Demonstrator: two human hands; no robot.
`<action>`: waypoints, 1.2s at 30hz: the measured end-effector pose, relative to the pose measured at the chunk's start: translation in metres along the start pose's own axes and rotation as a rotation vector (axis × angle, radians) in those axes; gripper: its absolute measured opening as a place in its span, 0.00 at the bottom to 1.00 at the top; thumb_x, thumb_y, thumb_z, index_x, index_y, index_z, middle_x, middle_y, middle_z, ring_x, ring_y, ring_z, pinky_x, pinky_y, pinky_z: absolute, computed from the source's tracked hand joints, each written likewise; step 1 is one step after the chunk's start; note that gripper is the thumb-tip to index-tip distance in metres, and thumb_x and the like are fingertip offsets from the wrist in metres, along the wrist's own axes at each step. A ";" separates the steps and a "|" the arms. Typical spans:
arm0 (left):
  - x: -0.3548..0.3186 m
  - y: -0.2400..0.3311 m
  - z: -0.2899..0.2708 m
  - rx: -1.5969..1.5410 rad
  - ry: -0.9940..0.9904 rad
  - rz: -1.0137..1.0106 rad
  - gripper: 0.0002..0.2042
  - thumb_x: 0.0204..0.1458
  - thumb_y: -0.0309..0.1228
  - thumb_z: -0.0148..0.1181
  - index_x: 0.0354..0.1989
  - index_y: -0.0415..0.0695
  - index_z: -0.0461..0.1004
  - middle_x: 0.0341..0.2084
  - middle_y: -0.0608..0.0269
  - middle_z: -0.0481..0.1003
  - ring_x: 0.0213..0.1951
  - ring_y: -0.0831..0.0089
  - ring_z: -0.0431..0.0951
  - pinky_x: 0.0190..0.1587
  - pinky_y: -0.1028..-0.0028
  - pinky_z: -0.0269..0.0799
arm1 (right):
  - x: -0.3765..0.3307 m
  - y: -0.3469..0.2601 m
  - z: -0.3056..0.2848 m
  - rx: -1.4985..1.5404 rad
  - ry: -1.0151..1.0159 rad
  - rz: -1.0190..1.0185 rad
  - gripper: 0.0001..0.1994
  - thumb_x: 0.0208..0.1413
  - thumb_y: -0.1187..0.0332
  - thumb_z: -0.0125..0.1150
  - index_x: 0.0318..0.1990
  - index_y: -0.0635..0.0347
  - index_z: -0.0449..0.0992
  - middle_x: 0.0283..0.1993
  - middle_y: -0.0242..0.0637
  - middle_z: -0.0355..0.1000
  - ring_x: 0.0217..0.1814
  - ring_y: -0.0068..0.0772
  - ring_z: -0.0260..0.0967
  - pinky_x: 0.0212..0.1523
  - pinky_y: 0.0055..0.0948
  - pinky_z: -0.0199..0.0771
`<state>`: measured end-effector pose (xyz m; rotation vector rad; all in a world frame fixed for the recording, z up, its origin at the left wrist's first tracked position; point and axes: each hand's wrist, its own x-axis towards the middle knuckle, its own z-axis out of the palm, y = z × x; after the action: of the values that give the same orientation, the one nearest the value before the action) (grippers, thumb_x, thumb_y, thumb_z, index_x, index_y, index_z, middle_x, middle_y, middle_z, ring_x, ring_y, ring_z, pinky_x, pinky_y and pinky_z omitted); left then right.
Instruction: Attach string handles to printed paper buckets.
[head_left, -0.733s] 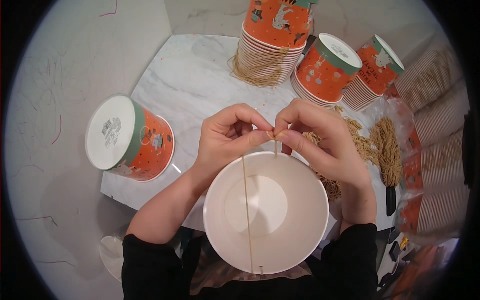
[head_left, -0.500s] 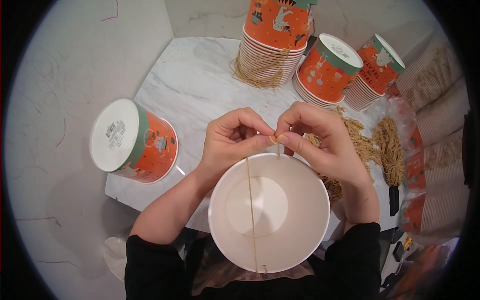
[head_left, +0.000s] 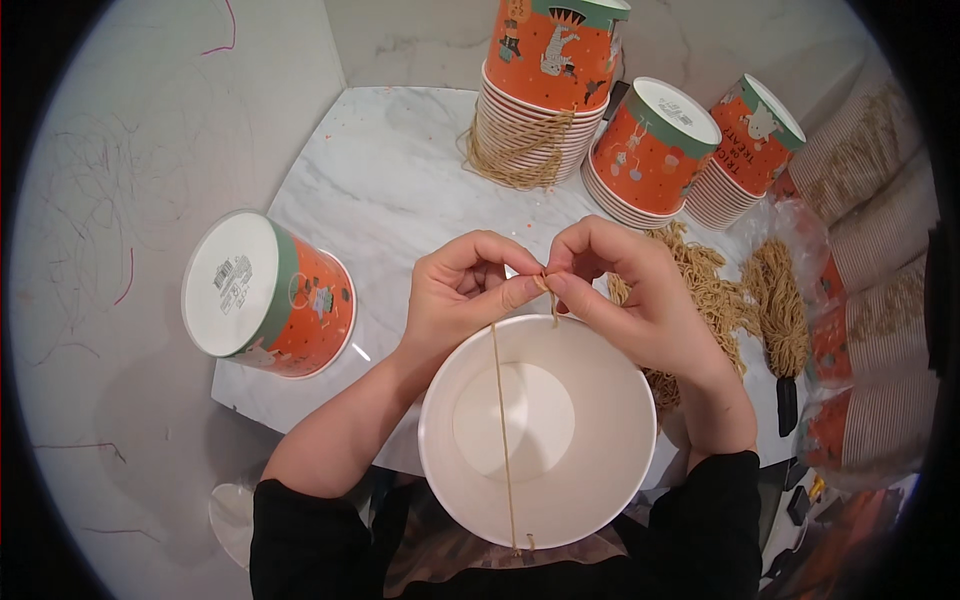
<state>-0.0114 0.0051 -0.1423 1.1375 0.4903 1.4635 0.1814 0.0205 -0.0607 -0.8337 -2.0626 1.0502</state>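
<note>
A white-lined paper bucket (head_left: pixel 600 420) sits in front of me with its mouth facing up. A tan string (head_left: pixel 503 430) crosses its opening from the far rim to the near rim, where a short end pokes through the wall. Above the far rim, my left hand (head_left: pixel 465 285) and my right hand (head_left: pixel 615 290) meet, fingertips pinched together on the string. A short length of it runs down from the fingers to the rim. The fingers hide most of what is pinched, and whether a knot is there I cannot tell.
An upside-down orange bucket (head_left: pixel 310 300) stands at the left of the marble-look table (head_left: pixel 390 150). Stacked buckets (head_left: pixel 530 130) draped with string, and more stacks (head_left: pixel 650 150), stand at the back. Loose string (head_left: pixel 705 290) and a tied string bundle (head_left: pixel 777 310) lie right, beside bagged buckets (head_left: pixel 880 330).
The view has shifted slightly, so the table things sit a little lower. Both hands keep their pinch on the string, with the fingertips slightly rearranged.
</note>
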 end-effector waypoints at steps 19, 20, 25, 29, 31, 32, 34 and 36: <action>0.001 0.008 0.008 0.023 0.130 -0.079 0.06 0.58 0.19 0.64 0.41 0.38 0.74 0.35 0.66 0.78 0.28 0.91 0.72 0.31 0.87 0.68 | 0.004 0.010 -0.001 0.263 -0.052 0.249 0.05 0.65 0.72 0.61 0.42 0.64 0.75 0.35 0.26 0.75 0.37 0.14 0.70 0.38 0.20 0.71; 0.001 0.008 0.007 -0.020 0.113 -0.088 0.05 0.59 0.19 0.63 0.41 0.38 0.74 0.37 0.65 0.78 0.30 0.90 0.74 0.33 0.87 0.70 | 0.005 0.009 -0.003 0.263 -0.051 0.251 0.05 0.65 0.72 0.61 0.42 0.64 0.75 0.35 0.26 0.75 0.37 0.14 0.70 0.38 0.20 0.71; 0.002 0.006 -0.001 0.021 -0.012 -0.052 0.03 0.58 0.18 0.60 0.39 0.37 0.76 0.39 0.65 0.77 0.37 0.84 0.77 0.41 0.82 0.72 | 0.006 0.008 -0.005 0.529 -0.068 0.391 0.05 0.67 0.70 0.60 0.44 0.63 0.75 0.36 0.23 0.74 0.38 0.10 0.70 0.39 0.14 0.70; 0.001 0.011 -0.008 0.076 -0.089 -0.065 0.03 0.58 0.20 0.60 0.38 0.35 0.78 0.41 0.63 0.76 0.43 0.80 0.76 0.49 0.77 0.71 | 0.005 0.007 -0.004 0.530 -0.062 0.373 0.05 0.66 0.71 0.60 0.44 0.63 0.76 0.37 0.24 0.74 0.39 0.10 0.70 0.39 0.14 0.71; 0.001 0.012 -0.007 0.040 -0.084 -0.095 0.04 0.58 0.22 0.61 0.39 0.35 0.79 0.42 0.63 0.76 0.44 0.79 0.76 0.50 0.76 0.71 | 0.004 0.006 -0.004 0.483 -0.048 0.353 0.05 0.65 0.71 0.62 0.43 0.63 0.76 0.37 0.25 0.75 0.39 0.11 0.70 0.39 0.16 0.71; 0.001 0.011 -0.006 0.004 -0.081 -0.123 0.05 0.59 0.23 0.61 0.39 0.34 0.79 0.42 0.62 0.75 0.44 0.79 0.76 0.50 0.76 0.70 | 0.004 0.005 -0.003 0.483 -0.048 0.354 0.05 0.65 0.71 0.62 0.43 0.63 0.76 0.37 0.25 0.75 0.39 0.11 0.70 0.39 0.16 0.71; 0.001 0.012 -0.005 -0.014 -0.061 -0.133 0.04 0.59 0.23 0.61 0.39 0.34 0.79 0.42 0.63 0.76 0.44 0.79 0.76 0.49 0.76 0.71 | 0.004 0.006 -0.002 0.357 -0.038 0.290 0.05 0.64 0.72 0.62 0.42 0.64 0.76 0.37 0.25 0.75 0.39 0.12 0.71 0.40 0.18 0.73; 0.001 0.012 -0.004 -0.031 -0.043 -0.140 0.04 0.59 0.23 0.62 0.38 0.34 0.79 0.41 0.63 0.76 0.43 0.80 0.76 0.48 0.77 0.71 | 0.004 0.005 0.000 0.285 -0.025 0.244 0.05 0.63 0.73 0.62 0.42 0.64 0.77 0.37 0.26 0.76 0.39 0.14 0.71 0.41 0.20 0.73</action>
<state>-0.0208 0.0044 -0.1344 1.0865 0.5052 1.3187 0.1806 0.0258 -0.0643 -0.9420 -1.8039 1.4533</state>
